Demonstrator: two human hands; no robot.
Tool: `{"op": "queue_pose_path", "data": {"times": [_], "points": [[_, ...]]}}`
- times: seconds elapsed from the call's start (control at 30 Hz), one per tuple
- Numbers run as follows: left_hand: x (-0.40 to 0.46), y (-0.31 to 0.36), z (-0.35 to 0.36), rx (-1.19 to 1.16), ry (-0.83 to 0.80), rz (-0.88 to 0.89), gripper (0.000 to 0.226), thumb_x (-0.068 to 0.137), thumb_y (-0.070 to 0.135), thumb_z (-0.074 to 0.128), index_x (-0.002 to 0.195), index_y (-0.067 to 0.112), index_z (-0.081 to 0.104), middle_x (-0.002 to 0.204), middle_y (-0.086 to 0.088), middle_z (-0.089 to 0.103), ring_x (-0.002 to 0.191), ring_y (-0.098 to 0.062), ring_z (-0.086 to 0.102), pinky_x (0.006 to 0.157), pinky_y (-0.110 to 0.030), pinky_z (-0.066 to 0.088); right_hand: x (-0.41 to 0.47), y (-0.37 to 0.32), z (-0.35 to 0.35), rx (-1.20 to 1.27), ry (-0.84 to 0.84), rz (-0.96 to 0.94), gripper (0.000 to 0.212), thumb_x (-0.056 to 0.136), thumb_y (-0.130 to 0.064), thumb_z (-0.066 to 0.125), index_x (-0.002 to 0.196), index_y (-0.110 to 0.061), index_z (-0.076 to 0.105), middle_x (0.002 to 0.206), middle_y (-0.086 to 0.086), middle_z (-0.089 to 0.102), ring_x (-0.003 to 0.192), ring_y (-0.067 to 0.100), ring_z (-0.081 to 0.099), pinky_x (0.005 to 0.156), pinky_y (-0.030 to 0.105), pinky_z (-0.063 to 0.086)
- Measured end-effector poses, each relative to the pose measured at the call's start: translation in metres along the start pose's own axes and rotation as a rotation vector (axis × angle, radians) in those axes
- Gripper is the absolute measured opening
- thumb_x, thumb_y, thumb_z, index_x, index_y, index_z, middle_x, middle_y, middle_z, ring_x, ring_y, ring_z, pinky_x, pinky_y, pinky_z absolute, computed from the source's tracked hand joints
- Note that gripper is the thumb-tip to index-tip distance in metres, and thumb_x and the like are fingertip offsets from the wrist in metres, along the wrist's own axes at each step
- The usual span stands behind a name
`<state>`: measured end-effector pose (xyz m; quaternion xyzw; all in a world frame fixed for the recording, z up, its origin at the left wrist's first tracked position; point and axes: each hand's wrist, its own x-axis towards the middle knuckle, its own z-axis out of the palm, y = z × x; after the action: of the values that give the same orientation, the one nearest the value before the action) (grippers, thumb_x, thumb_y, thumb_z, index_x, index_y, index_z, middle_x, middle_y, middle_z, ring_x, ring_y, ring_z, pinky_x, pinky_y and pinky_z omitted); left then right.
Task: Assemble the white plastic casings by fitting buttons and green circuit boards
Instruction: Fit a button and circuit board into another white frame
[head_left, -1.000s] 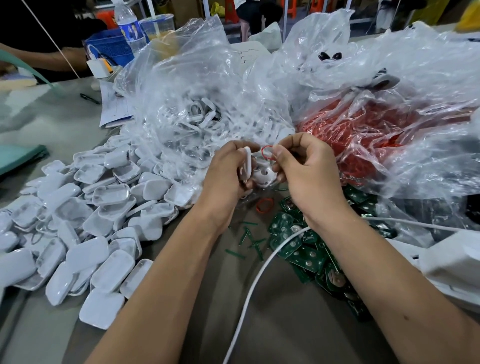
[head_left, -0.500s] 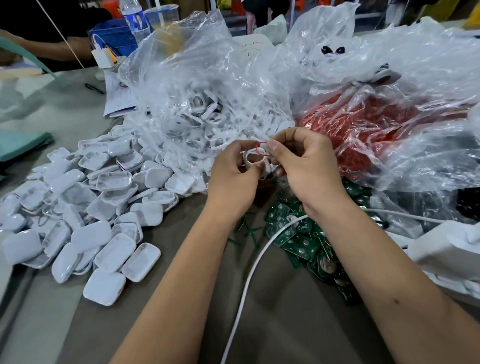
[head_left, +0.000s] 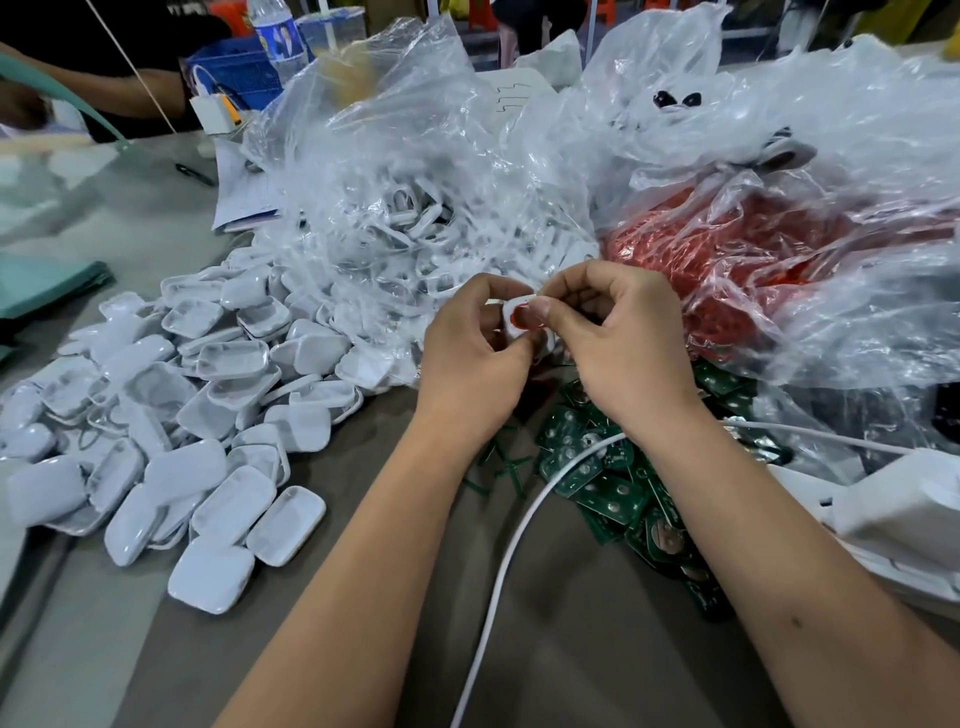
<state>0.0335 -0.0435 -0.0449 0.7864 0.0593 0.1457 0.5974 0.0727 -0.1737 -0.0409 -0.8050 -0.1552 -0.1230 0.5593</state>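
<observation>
White casing (head_left: 511, 312) gripped by left hand (head_left: 470, 353), right hand (head_left: 618, 343) pressing red button (head_left: 524, 318)

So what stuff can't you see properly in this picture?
All in the head view:
- The white casing is mostly covered by the left hand and right hand.
- The red ring is half under a right fingertip; whether it is seated is unclear.
- Some green circuit boards are hidden under the right forearm.
- Red parts in the plastic bag are blurred by crinkled film.
- The white device is cut off by the right edge.
</observation>
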Motion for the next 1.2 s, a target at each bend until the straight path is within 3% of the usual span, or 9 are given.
{"op": "queue_pose_path", "data": {"times": [0.27, 0.43, 0.6, 0.93, 1.2], "points": [[0.0018, -0.0017, 0.001, -0.113, -0.029, -0.034, 0.035, 0.085, -0.012, 0.065, 0.11, 0.012, 0.069, 0.097, -0.008, 0.077, 0.091, -0.024, 0.075, 0.084, -0.047, 0.062, -0.0021, -0.0033, -0.0006, -0.015, 0.046, -0.019, 0.01, 0.083, -0.015, 0.087, 0.084, -0.012, 0.078, 0.074, -0.003, 0.073, 0.067, 0.014, 0.07, 0.07, 0.036, 0.061], [0.004, -0.004, 0.0013, -0.102, -0.012, -0.035, 0.037, 0.085, -0.013, 0.066, 0.111, 0.012, 0.07, 0.099, -0.007, 0.078, 0.095, -0.023, 0.075, 0.089, -0.051, 0.061, -0.0015, -0.0034, -0.0019, -0.016, 0.018, -0.009, 0.009, 0.085, -0.015, 0.086, 0.086, -0.012, 0.078, 0.074, -0.003, 0.073, 0.065, 0.015, 0.069, 0.067, 0.037, 0.061], [0.0041, -0.0051, 0.0007, -0.042, -0.014, -0.002, 0.037, 0.085, -0.012, 0.065, 0.109, 0.013, 0.073, 0.096, -0.001, 0.078, 0.092, -0.017, 0.075, 0.088, -0.047, 0.061, -0.0023, -0.0048, -0.0013, -0.075, 0.019, -0.06, 0.01, 0.084, -0.015, 0.087, 0.083, -0.015, 0.077, 0.074, -0.006, 0.071, 0.065, 0.011, 0.066, 0.066, 0.028, 0.058], [0.0038, -0.0023, -0.0017, -0.079, -0.057, -0.028, 0.038, 0.085, -0.006, 0.073, 0.118, 0.012, 0.073, 0.101, -0.004, 0.078, 0.097, -0.018, 0.075, 0.093, -0.046, 0.06, 0.0003, -0.0019, -0.0033, -0.045, -0.01, -0.018, 0.008, 0.086, -0.014, 0.085, 0.085, -0.013, 0.077, 0.074, -0.004, 0.072, 0.064, 0.014, 0.067, 0.068, 0.034, 0.06], [0.006, -0.0033, -0.0021, -0.078, -0.06, -0.033, 0.038, 0.086, -0.004, 0.074, 0.12, 0.012, 0.072, 0.103, -0.002, 0.079, 0.098, -0.016, 0.075, 0.095, -0.044, 0.059, 0.0032, 0.0018, -0.0044, 0.041, -0.042, 0.04, 0.009, 0.087, -0.013, 0.084, 0.084, -0.016, 0.076, 0.074, 0.0, 0.075, 0.06, 0.011, 0.068, 0.063, 0.029, 0.059]]}}
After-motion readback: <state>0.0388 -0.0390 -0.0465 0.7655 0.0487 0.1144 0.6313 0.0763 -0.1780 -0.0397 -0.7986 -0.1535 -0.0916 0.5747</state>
